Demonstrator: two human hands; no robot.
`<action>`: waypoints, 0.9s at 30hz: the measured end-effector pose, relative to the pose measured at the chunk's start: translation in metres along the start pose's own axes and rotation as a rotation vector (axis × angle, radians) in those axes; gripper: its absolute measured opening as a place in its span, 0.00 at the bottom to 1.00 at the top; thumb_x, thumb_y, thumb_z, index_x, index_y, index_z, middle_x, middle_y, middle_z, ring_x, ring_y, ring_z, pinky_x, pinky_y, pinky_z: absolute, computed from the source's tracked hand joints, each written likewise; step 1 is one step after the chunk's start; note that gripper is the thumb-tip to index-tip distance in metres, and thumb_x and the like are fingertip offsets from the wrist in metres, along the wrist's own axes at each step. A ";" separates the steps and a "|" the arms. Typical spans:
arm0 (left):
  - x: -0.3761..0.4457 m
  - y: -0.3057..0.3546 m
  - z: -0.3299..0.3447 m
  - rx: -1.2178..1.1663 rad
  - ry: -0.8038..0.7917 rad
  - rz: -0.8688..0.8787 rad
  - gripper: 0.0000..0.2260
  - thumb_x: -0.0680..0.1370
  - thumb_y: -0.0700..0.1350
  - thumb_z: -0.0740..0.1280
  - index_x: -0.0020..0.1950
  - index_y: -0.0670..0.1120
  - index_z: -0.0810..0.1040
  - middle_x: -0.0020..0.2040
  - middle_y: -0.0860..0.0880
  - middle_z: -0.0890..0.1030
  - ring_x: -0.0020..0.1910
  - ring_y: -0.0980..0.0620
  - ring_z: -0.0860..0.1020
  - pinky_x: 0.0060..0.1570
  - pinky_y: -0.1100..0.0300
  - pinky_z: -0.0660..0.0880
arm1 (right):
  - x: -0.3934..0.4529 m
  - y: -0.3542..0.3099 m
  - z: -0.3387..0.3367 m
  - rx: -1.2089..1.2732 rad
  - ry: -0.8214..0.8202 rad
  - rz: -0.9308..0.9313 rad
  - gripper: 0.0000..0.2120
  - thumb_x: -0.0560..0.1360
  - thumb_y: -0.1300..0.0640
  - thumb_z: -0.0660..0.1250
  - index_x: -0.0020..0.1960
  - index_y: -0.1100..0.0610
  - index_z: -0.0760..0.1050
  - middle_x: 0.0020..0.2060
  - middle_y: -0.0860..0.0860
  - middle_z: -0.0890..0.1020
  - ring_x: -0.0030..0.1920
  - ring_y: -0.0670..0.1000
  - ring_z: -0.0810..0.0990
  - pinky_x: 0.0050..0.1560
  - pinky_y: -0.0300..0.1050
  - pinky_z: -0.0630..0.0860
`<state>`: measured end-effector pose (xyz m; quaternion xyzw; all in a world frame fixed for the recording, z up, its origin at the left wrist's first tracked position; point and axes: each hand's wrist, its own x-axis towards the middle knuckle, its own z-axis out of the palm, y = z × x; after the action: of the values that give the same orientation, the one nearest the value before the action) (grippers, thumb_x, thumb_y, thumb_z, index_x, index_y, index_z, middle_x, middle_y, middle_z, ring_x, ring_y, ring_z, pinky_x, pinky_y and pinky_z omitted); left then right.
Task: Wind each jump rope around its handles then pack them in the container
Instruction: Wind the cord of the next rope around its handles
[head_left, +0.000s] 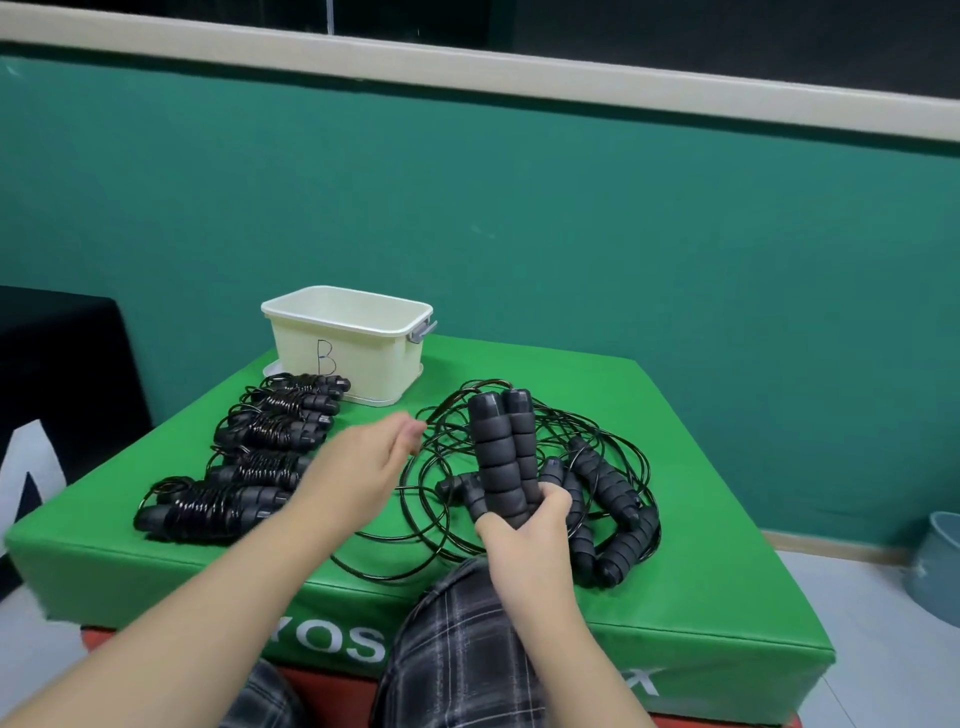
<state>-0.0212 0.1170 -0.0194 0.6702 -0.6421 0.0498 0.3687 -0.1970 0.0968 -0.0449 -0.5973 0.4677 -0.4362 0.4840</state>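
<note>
Lighting's even and pretty bright, soft overhead stuff, so you only get faint shadows. Your left hand (371, 457) is smeared with motion blur. Wide-angle bend shows at the edges, and the whole frame's a bit soft.

Wound ropes (244, 462) are lining the pad's (675, 519) left side up to the container (347, 343); loose cord tangle (524, 483) is filling ctr-right. Bare green is showing along far-right edge & near front edge.

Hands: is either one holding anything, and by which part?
The right hand grips a pair of foam handles by their lower ends. The left hand holds nothing.
</note>
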 end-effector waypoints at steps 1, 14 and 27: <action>-0.007 0.001 0.011 -0.019 0.013 0.007 0.24 0.80 0.60 0.46 0.50 0.48 0.77 0.40 0.50 0.81 0.41 0.49 0.79 0.41 0.54 0.74 | 0.002 -0.001 0.001 0.033 0.000 0.002 0.19 0.73 0.63 0.68 0.57 0.54 0.61 0.43 0.47 0.76 0.37 0.43 0.73 0.32 0.31 0.69; -0.054 0.001 0.051 -0.052 -0.228 0.112 0.24 0.79 0.39 0.54 0.75 0.53 0.58 0.64 0.50 0.75 0.57 0.45 0.76 0.51 0.50 0.75 | 0.014 0.000 0.044 0.193 0.039 0.018 0.06 0.73 0.54 0.71 0.47 0.55 0.76 0.35 0.45 0.80 0.36 0.44 0.76 0.40 0.39 0.72; 0.016 -0.063 -0.044 0.595 -0.540 0.373 0.41 0.70 0.71 0.32 0.70 0.56 0.69 0.57 0.53 0.80 0.55 0.54 0.76 0.57 0.62 0.69 | 0.013 0.004 0.038 0.007 0.052 -0.166 0.14 0.72 0.58 0.70 0.56 0.50 0.73 0.37 0.42 0.78 0.33 0.38 0.74 0.34 0.31 0.69</action>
<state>0.0556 0.1226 -0.0060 0.6088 -0.7832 0.1212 -0.0366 -0.1579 0.0902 -0.0539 -0.6208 0.4273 -0.4919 0.4360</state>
